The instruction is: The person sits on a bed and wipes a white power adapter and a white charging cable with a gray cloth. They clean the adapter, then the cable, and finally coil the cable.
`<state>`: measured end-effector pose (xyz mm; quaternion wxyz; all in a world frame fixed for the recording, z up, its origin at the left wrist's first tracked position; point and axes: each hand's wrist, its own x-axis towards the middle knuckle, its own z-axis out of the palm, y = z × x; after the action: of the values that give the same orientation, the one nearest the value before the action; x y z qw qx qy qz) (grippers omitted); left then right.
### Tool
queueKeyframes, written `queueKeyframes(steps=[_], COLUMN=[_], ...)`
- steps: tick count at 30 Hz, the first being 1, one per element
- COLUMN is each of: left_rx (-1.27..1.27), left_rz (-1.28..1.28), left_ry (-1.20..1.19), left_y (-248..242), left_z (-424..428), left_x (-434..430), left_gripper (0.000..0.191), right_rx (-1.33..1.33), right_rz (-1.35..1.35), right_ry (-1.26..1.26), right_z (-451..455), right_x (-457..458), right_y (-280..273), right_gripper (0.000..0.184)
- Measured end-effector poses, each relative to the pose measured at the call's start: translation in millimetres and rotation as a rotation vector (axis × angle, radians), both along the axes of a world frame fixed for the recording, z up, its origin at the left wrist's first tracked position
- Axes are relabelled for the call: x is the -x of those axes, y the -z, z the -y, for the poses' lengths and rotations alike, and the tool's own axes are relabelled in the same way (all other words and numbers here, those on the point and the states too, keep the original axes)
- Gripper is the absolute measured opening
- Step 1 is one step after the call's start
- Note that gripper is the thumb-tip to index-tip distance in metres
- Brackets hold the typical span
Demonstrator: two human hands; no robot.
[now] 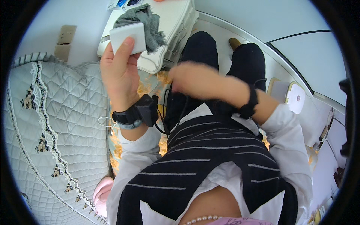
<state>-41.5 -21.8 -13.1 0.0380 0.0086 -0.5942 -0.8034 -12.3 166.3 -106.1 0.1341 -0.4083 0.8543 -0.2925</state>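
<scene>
A flat white rectangular object (128, 38), perhaps a box or power adapter, is gripped in my left hand (121, 67), thumb on its face and fingers behind. Behind it a grey-green fringed cloth (153, 31) lies on a white nightstand (171, 17). My right hand (197, 80) is blurred over my thighs, its fingers pointing left; whether it holds anything cannot be told. Black straps circle both wrists, and the left one carries a black box (146, 110) with black cables. A thin white cable (157, 76) runs down from near the nightstand.
A bed with a quilted pale cover (76, 112) and lace trim is at the left, a pink item (103, 194) at its edge. Wall sockets (67, 34) are at the upper left. White cabinet fronts (306, 53) stand at the right, near a white bin-like container (296, 97).
</scene>
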Motion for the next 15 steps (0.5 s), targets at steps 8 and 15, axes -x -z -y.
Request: queueKeyframes(steps=[8,15], left_rx=[0.019,0.07], left_rz=[0.045,0.086], left_ry=[0.049,0.13], left_y=[5.7,11.3], left_z=[-8.4,-25.3], left_x=[0.1,23.4], left_gripper=[0.028,0.032], right_rx=[-0.723,-0.189], right_rz=[0.0,-0.093], right_ry=[0.452,0.036], right_z=[-125.7,-95.9], right_x=[66.7,49.7], right_y=[92.4,87.3], right_gripper=[0.041,0.039])
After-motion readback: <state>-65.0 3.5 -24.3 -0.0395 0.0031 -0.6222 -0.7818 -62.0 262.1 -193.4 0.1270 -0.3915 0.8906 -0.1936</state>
